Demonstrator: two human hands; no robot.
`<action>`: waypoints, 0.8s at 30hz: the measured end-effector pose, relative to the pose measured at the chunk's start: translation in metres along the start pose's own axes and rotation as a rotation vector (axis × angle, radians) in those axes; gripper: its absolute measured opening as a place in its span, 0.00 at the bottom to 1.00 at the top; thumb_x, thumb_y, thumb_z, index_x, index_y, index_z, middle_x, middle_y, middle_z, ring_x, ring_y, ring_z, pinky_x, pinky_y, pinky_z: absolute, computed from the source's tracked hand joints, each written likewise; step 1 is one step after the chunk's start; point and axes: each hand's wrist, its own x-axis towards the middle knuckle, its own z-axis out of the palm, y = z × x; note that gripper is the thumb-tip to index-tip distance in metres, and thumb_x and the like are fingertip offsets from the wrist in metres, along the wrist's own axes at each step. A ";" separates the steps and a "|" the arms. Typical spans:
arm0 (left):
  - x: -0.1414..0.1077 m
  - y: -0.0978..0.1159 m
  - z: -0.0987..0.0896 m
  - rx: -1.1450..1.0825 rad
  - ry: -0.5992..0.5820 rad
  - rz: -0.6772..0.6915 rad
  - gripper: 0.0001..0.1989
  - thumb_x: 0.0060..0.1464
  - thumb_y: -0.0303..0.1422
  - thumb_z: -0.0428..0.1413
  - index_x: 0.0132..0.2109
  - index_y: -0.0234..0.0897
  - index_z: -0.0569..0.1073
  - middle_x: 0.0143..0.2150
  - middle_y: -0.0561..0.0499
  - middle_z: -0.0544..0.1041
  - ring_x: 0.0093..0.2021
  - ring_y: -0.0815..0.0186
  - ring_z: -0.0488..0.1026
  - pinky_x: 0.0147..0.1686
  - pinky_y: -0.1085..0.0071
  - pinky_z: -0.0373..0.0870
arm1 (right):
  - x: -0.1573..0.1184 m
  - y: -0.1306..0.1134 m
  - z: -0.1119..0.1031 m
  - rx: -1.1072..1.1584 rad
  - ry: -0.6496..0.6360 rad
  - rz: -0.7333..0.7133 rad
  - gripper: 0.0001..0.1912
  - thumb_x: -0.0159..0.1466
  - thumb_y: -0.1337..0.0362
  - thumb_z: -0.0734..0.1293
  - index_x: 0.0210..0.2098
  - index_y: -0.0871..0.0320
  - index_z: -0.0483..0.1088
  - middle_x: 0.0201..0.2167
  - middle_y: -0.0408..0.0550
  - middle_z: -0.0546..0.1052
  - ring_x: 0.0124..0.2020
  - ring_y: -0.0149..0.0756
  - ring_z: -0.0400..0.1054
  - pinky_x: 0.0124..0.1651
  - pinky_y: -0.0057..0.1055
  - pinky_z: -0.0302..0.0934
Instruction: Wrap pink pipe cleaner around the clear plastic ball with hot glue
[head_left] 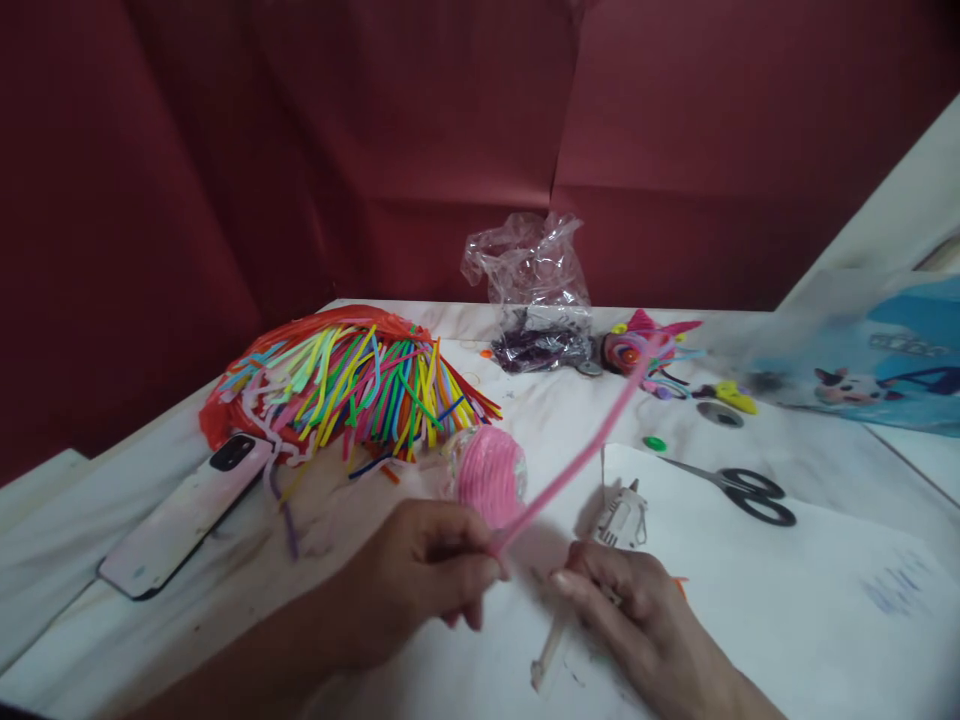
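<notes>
My left hand [431, 570] is closed in a pinch on one end of a pink pipe cleaner [574, 465]. The fuzzy stem slants up and away to the right. Just beyond that hand stands a round form wound with pink pipe cleaner [491, 472], with clear plastic showing on its left. My right hand [630, 610] has its fingers curled and pressed together; whether anything is between them is hidden. Under and behind it lies a white glue gun [621, 515], partly covered by the hand.
A red bag [217, 420] spills many coloured pipe cleaners [375, 385] at the left, near a phone [184, 520]. Black-handled scissors [750, 492] lie on white paper [810, 560]. Behind are a clear plastic bag [536, 290], a pink craft piece [637, 345] and a blue printed bag [885, 350].
</notes>
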 end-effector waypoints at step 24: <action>0.087 -0.014 -0.004 1.037 0.310 0.355 0.52 0.27 0.42 0.68 0.61 0.43 0.55 0.61 0.39 0.56 0.60 0.44 0.55 0.54 0.50 0.59 | 0.023 0.036 -0.073 0.162 0.440 0.233 0.31 0.57 0.41 0.68 0.22 0.65 0.65 0.19 0.48 0.64 0.19 0.27 0.57 0.21 0.18 0.56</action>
